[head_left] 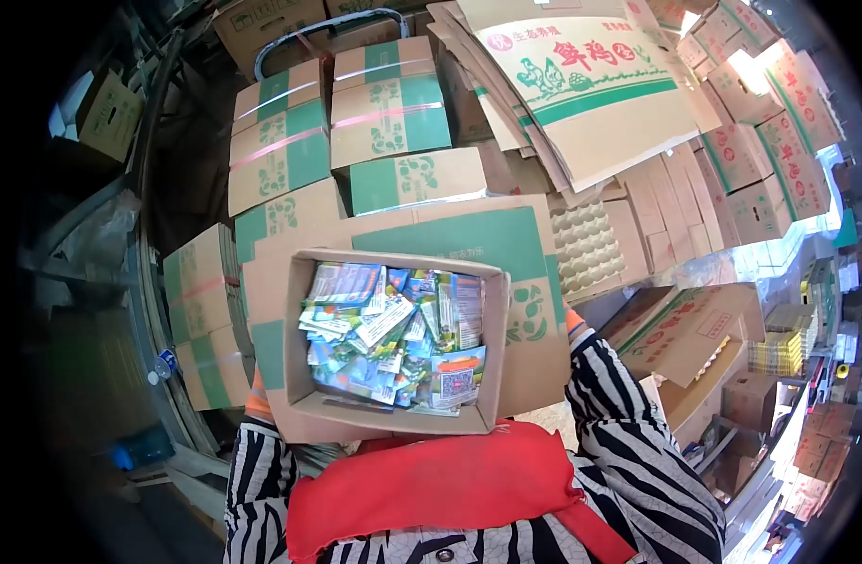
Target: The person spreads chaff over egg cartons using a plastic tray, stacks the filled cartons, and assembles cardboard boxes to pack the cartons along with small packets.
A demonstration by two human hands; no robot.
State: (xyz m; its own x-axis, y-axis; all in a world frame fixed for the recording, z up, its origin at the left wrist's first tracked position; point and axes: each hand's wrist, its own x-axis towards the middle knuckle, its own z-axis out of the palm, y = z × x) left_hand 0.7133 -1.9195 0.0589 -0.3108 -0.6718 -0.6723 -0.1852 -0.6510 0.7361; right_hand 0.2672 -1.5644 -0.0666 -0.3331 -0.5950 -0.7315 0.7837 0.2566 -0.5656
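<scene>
Where the cardboard (534, 367) spreads out flat, the open box (494, 352) appears to rest on it, its long axis running nearly from nine to three o'clock, with loose packets (384, 324) inside. Seen from the box, the right cuff (574, 321) is at three o'clock, by the cardboard's edge, and the left cuff (260, 402) at eight, the nearer of the two; both hands' fingers are hidden, so I cannot tell whether they grip anything.

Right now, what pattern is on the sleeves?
The sleeves have black and white zebra stripes, clear in the head view.
</scene>
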